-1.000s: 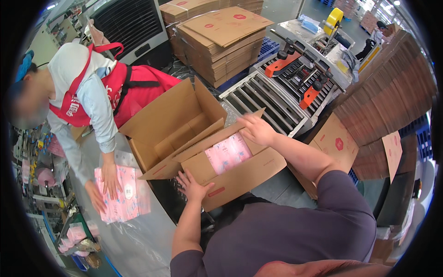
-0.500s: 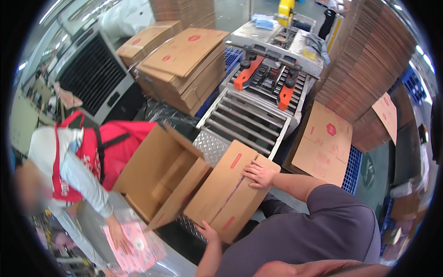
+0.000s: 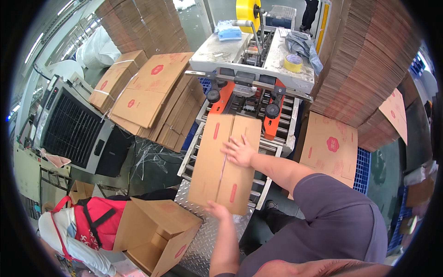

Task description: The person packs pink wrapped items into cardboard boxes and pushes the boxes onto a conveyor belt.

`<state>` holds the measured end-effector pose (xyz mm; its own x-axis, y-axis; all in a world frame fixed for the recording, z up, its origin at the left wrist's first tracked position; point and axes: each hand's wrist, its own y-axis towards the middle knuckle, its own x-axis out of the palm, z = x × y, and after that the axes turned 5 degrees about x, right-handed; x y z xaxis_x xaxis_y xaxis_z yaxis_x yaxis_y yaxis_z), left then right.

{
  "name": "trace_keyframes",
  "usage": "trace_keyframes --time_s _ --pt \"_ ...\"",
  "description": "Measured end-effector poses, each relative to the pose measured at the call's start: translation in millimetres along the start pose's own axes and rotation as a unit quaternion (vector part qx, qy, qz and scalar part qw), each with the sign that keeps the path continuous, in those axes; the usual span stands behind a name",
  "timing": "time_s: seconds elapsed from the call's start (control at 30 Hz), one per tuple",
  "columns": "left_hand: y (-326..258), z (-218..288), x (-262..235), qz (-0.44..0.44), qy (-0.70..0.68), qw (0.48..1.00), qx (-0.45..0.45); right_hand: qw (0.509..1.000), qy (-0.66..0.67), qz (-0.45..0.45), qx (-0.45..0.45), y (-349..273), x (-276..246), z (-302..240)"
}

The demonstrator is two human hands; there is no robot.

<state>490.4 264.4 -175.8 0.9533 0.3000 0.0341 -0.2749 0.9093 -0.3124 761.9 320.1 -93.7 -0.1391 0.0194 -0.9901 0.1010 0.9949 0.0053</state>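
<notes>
A brown cardboard carton (image 3: 207,161) with its top flaps folded closed lies across the roller conveyor (image 3: 194,147), its near end over the diamond-plate metal (image 3: 184,196). My right hand (image 3: 241,152) rests flat on the carton's top by the centre seam, fingers spread. My left hand (image 3: 218,210) touches the near end of the carton with its fingers stretched out; its underside is hidden. Just beyond the carton's far end stand two orange guides (image 3: 222,98) of a taping machine (image 3: 254,76).
An open carton (image 3: 159,231) stands at lower left beside a co-worker in a red apron (image 3: 99,221). Stacks of flat cardboard (image 3: 369,60) rise at right, with more strapped cardboard (image 3: 147,87) at left. A yellow tape roll (image 3: 293,63) sits on the machine.
The carton has moved forward from beside the open carton onto the rollers, turning to line up with the guides. Both my hands went with it, and my view shifted.
</notes>
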Motion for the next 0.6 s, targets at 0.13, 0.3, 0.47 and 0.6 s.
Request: trace_keyframes --time_s 0.13,0.3,0.47,0.6 --pt "26 49 104 -0.059 0.061 0.996 0.036 0.996 0.033 0.067 0.05 46 2 75" --pt "27 61 162 -0.082 0.104 0.99 0.045 0.994 0.059 0.082 0.049 80 -5 122" --pt "13 49 184 -0.213 0.075 0.971 -0.077 0.96 0.128 0.242 0.066 55 11 176" --pt "-5 -62 36 -0.362 0.08 0.912 -0.174 0.93 0.249 0.264 -0.062 -88 45 131"
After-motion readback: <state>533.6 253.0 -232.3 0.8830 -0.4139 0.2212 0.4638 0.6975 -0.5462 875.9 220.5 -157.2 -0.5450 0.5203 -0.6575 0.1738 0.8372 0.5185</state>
